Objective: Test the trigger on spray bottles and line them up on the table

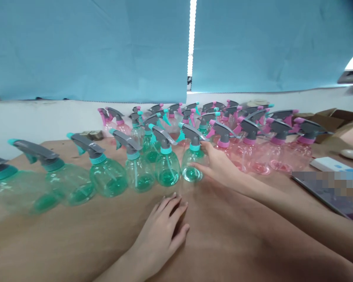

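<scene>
My right hand grips the body of a green spray bottle from its right side, thumb in front and fingers partly hidden behind. The bottle stands upright, with a grey trigger head and turquoise collar. Just left of it stands another green spray bottle, the end of a front row of green ones. My left hand lies on the wooden table in front of that row, fingers stretched out and slightly apart, holding nothing. Pink spray bottles continue the row beyond my right hand.
More spray bottles crowd the back. A cardboard box, a white box, a dark flat device and a white rounded object lie at the right. A blue curtain hangs behind the table.
</scene>
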A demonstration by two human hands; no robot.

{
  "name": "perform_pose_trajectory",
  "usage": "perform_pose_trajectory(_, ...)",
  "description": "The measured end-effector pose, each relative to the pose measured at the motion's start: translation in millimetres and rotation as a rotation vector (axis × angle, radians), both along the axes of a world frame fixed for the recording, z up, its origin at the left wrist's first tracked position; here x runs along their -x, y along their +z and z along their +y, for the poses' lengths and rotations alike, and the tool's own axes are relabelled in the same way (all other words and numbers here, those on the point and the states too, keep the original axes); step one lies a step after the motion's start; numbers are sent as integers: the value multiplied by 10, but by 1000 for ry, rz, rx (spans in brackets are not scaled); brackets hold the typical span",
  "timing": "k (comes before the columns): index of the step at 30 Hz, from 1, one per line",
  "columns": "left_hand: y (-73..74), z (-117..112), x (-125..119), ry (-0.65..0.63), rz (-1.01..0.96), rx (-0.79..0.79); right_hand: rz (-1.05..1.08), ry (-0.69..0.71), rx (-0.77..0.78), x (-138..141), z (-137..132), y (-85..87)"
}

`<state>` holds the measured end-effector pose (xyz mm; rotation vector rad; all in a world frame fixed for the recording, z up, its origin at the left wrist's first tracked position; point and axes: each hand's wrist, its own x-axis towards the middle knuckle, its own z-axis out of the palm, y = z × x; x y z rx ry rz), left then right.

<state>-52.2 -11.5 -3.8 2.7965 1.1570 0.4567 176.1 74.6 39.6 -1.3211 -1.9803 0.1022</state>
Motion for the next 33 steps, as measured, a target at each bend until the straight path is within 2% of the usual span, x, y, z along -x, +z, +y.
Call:
perform_pose_trajectory(5,-11,12,7,-1,6,-18,63,56,-31,-157,-222,61)
perform_pose_trajectory(8,-9,16,11,-3,-15,-31,51,-13,-22,-378,-414,133)
perform_pose_trajectory(10,0,23,4,-4,-34,-32,3,-110,-41,-554,-492,155)
perform_pose_trajectory(12,9,37,-19,-5,-41,-24,-17,-196,-60,-713,-510,151)
perform_pose_trajectory(15,16,71,-96,-6,-42,-4,-1,-202,-55,-846,-442,123)
perform_pose_trajectory(20,32,120,-327,-29,-82,30,48,-160,-16,-761,-216,71)
perform_pose_trajectory(23,54,126,-464,-34,-87,68,92,-186,32,-671,-67,40)
perform_pose_trajectory(27,58,130,-567,-42,-96,91,114,-176,68,-624,61,32)
perform_pose_trajectory(30,53,137,-596,-23,-118,110,126,-166,79,-638,43,31)
perform_pose_trajectory(33,64,123,-619,5,-169,153,121,-162,88,-675,-118,32)
